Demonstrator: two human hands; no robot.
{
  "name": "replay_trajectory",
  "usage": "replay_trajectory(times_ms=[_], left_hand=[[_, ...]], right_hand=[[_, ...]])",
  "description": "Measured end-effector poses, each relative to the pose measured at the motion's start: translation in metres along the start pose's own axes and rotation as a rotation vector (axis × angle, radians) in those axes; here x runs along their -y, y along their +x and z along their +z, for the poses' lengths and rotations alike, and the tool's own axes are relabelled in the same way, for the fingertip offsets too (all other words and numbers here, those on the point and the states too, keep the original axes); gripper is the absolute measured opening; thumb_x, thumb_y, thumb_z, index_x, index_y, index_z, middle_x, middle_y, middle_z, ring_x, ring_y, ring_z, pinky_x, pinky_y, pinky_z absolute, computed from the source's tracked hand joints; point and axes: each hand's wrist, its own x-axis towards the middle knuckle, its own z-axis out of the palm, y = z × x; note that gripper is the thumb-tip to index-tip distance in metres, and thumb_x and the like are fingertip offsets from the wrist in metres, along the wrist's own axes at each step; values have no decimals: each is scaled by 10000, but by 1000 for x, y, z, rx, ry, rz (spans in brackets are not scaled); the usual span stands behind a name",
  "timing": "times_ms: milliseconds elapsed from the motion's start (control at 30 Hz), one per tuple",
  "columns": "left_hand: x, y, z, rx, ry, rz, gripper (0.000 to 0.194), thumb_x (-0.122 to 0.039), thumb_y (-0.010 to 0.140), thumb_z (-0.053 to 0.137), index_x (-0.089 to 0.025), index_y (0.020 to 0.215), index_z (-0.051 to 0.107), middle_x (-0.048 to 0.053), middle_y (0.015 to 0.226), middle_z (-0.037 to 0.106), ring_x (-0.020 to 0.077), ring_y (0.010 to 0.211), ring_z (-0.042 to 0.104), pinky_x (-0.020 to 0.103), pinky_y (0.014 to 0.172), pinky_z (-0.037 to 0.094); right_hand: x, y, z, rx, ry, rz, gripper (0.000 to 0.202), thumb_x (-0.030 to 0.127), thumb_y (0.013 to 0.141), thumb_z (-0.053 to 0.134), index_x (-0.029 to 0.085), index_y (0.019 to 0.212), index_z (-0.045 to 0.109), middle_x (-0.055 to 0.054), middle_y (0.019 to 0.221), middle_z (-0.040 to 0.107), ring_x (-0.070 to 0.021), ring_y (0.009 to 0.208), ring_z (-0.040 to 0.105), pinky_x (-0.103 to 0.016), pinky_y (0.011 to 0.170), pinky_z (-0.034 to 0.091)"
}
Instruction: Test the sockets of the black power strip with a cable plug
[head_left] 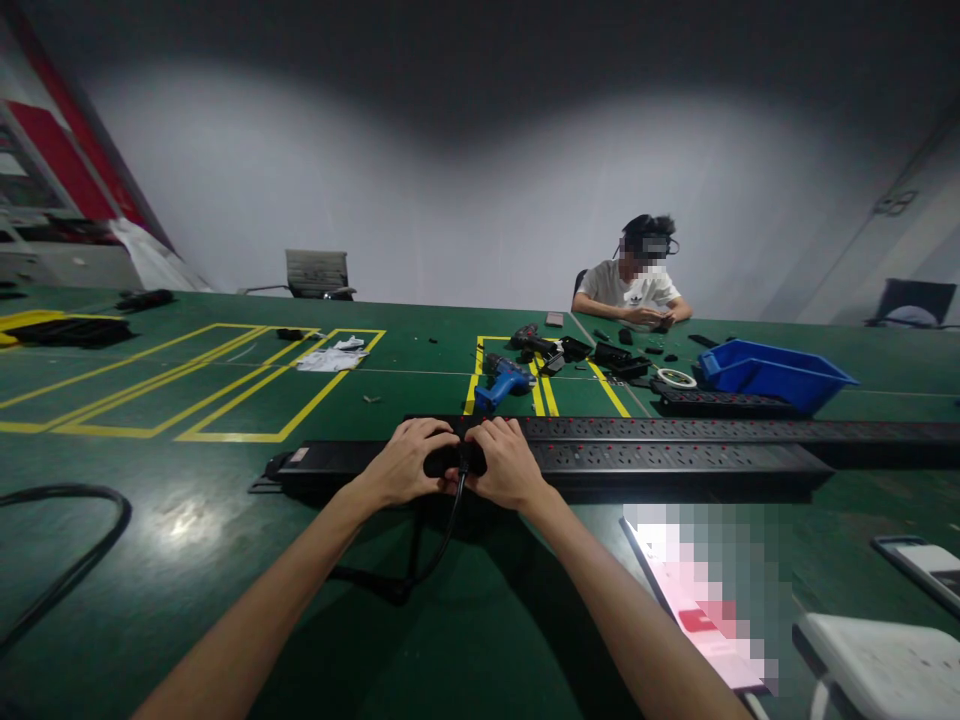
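Note:
Two long black power strips lie side by side across the green table, the nearer one [660, 460] with rows of sockets and the farther one [750, 431] just behind it. At the nearer strip, my left hand [411, 462] curls round the left side of a small black part [442, 458]. My right hand [504, 462] closes on its right side, where a black cable [452, 520] comes out between my hands and hangs toward me. The fingertips of both hands nearly meet. The part's exact shape is hidden by my fingers.
Beyond the strips lie a blue power drill [504, 383], a darker drill [534, 340], black parts and a blue bin [772, 372]. A person [634, 280] sits across the table. Nearer me are a pink sheet [701, 620], a phone [922, 565], a white stool [885, 655] and a thick cable [112, 500].

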Motion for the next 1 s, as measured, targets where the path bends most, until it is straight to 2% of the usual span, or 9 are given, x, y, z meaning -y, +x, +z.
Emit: replay_trajectory(times_ms=[200,433,633,867,1000], left_hand=[[4,0,0,5,-36,-4,498,-416,679,704,-284,1151,618,52,1242,565,269,1173,487,450,1044,325],[9,2,-8,79,-30,54,557,-538,687,696,-309,1185,600,41,1283,548,276,1202,463,438,1030,306],[14,6,-7,113,-1,71,583,-590,669,693,-324,1179,596,49,1261,541,285,1185,454,446,997,301],[14,3,-6,77,-24,80,594,-615,666,687,-309,1166,599,55,1255,543,282,1183,449,462,1020,276],[13,0,-10,59,-49,84,571,-620,662,693,-315,1139,620,38,1235,567,269,1173,469,445,1013,299]], right_hand=[[1,0,-2,23,-5,12,412,557,799,624,188,977,589,-92,975,605,-237,908,466,-355,808,309],[1,0,-2,32,8,24,413,557,812,615,190,998,596,-94,974,610,-243,928,467,-355,814,302],[2,1,-2,51,12,42,441,574,804,621,184,1010,601,-92,980,621,-235,921,471,-353,810,291],[5,2,-2,60,-24,30,428,562,817,611,180,1010,615,-92,962,629,-232,902,475,-353,810,292],[5,-3,4,9,-76,20,409,536,847,576,181,1044,622,-102,974,626,-243,920,477,-369,829,299]])
